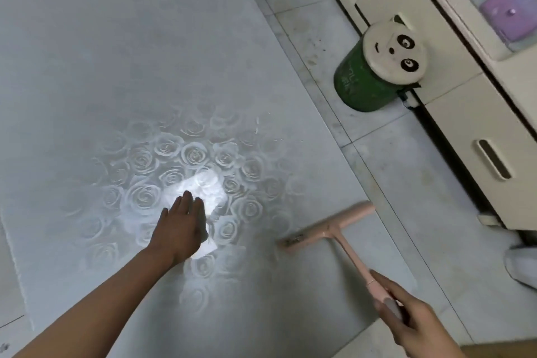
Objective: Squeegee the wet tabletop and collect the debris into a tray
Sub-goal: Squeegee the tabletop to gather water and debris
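Observation:
The grey tabletop (122,73) carries a rose pattern and a bright glare in its middle. My left hand (181,229) lies flat on it with straight fingers, pressing a white sheet or cloth (207,248) whose corner shows beside the palm. My right hand (412,317) grips the handle of a pink squeegee (328,225). Its blade rests on the table near the right edge, right of my left hand. A few small white specks of debris (257,125) lie farther up the table. No tray is in view.
Right of the table is a tiled floor (386,183). A green stool with a panda-face seat (380,67) stands there beside a cream cabinet (476,131). A white shoe (521,264) shows at the right edge.

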